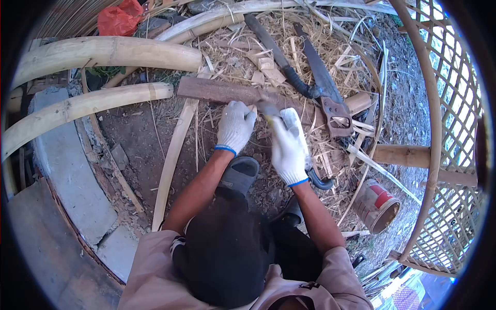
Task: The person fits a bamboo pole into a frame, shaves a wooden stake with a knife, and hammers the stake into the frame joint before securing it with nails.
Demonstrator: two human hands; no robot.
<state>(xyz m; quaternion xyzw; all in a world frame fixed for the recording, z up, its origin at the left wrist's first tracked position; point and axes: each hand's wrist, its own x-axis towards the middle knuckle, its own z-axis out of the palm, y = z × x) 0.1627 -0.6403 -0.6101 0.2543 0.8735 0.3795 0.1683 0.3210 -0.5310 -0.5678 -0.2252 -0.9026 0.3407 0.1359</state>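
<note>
Nearest, the right hand in a white knit glove is clenched around a dark-handled tool. The left gloved hand presses a small pale bamboo piece against the weathered brown wooden plank.

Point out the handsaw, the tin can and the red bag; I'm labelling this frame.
handsaw [321, 77]: head view, on the middle of its blade.
tin can [373, 204]: head view, on its side wall.
red bag [120, 19]: head view, on its crumpled middle.
</note>
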